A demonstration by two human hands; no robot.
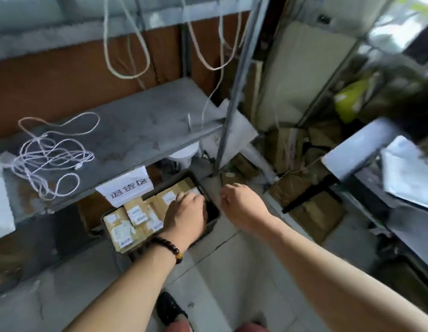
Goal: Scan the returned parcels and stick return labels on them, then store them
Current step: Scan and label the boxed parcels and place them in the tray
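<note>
cardboard parcels [146, 212], worn metal shelf [126, 130]

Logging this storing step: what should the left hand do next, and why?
Probably settle the parcel flat beside the bin's dark free corner, then withdraw: the left hand is on it there, next to labelled parcels.

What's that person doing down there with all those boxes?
A person is reaching into a dark bin on the floor under a grey shelf, full of labelled cardboard parcels. Their left hand touches the parcels; blur hides any grip. The right hand hangs beside the bin, holding nothing.
</note>
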